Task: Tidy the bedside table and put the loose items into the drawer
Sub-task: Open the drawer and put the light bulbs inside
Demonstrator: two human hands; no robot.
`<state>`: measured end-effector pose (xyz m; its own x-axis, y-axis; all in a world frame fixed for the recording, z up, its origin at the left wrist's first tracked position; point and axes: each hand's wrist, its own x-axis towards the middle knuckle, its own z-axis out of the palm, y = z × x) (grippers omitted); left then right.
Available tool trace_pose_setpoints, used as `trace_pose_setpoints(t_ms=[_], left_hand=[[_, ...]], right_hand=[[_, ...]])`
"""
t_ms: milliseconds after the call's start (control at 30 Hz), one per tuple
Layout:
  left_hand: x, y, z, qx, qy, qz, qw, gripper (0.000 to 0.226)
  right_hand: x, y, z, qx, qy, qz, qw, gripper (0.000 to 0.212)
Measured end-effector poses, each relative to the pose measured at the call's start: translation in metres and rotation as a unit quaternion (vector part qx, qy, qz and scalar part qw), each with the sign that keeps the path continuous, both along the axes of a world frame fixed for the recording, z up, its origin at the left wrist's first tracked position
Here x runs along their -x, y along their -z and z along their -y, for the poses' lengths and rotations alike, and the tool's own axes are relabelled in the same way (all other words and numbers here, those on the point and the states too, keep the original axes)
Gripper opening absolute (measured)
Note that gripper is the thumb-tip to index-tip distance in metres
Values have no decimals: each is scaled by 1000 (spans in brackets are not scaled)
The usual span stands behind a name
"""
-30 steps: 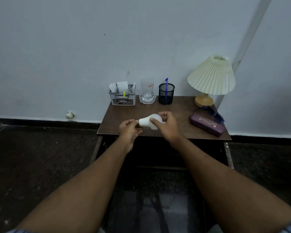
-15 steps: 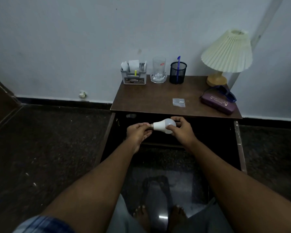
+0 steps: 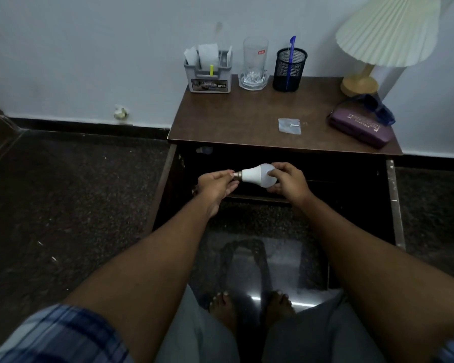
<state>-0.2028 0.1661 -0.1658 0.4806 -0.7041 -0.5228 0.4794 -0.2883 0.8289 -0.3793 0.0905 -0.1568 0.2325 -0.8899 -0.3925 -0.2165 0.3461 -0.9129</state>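
Over the open drawer (image 3: 325,179), both hands' fingers (image 3: 274,172) grip the bulb (image 3: 254,174) ends.

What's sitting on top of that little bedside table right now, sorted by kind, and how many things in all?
Lamp: 1
Containers (grey organiser, drinking glass, black mesh pen cup): 3
Glasses items (purple case, blue sunglasses): 2
Small clear packet: 1
Total: 7

The light bulb is not counted; both hands hold it below the tabletop.

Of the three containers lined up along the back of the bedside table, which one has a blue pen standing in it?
The black mesh cup, rightmost of the three. The grey organiser holds papers, and the clear glass in the middle holds no pen.
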Motion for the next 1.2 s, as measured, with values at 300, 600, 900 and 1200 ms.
trace_pose_setpoints(t_ms=[300, 600, 900, 1200], left_hand=[[-13, 36, 43, -43, -63, 128, 989, 17], [-39, 63, 80, -128, -77, 233, 961, 7], [-50, 79, 91, -138, -64, 216, 964, 26], [-54, 82, 97, -155, -33, 197, 968, 38]], right_hand=[[-27, 44, 36, 55, -23, -72, 996, 41], [-71, 71, 73, 24, -20, -97, 995, 43], [-107, 89, 89, -13, -77, -67, 995, 54], [-115, 93, 99, -10, -111, -25, 993, 47]])
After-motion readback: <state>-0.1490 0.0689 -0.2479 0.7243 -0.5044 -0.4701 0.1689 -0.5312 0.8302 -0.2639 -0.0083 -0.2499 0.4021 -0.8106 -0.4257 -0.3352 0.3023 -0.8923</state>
